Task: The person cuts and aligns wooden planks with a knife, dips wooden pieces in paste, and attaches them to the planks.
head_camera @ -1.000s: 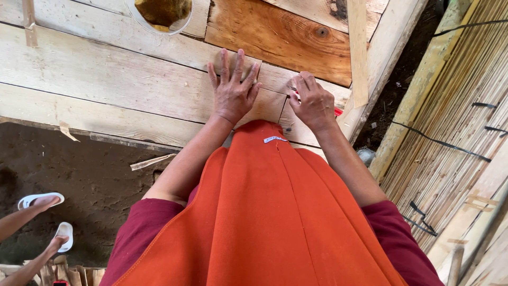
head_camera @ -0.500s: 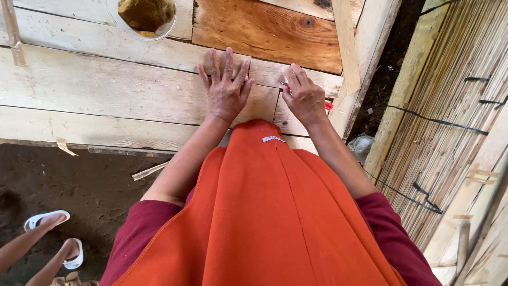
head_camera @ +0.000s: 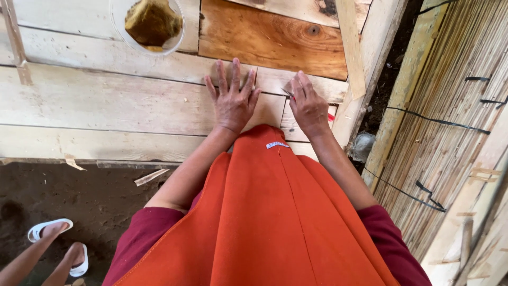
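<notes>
My left hand (head_camera: pixel 233 100) lies flat with fingers spread on a pale wooden board (head_camera: pixel 106 100). My right hand (head_camera: pixel 308 106) rests on the same board to its right, fingers curled around a thin tool with a red part (head_camera: pixel 330 117) showing by the wrist; its tip (head_camera: pixel 288 94) pokes out near the fingers. A dark line runs across the board between the two hands. An orange garment (head_camera: pixel 264 212) covers my front and hides the board's near edge.
A white bowl of yellowish-brown material (head_camera: pixel 151 24) stands on the boards at the top left. A reddish plank (head_camera: pixel 270 34) lies behind the hands. A bamboo wall (head_camera: pixel 455 122) rises at the right. Another person's feet in white sandals (head_camera: pixel 58 246) stand on the dirt floor at lower left.
The view has shifted slightly, so the hands and boards sit lower in frame. My right hand has crept a little along the board. The other person's feet moved.
</notes>
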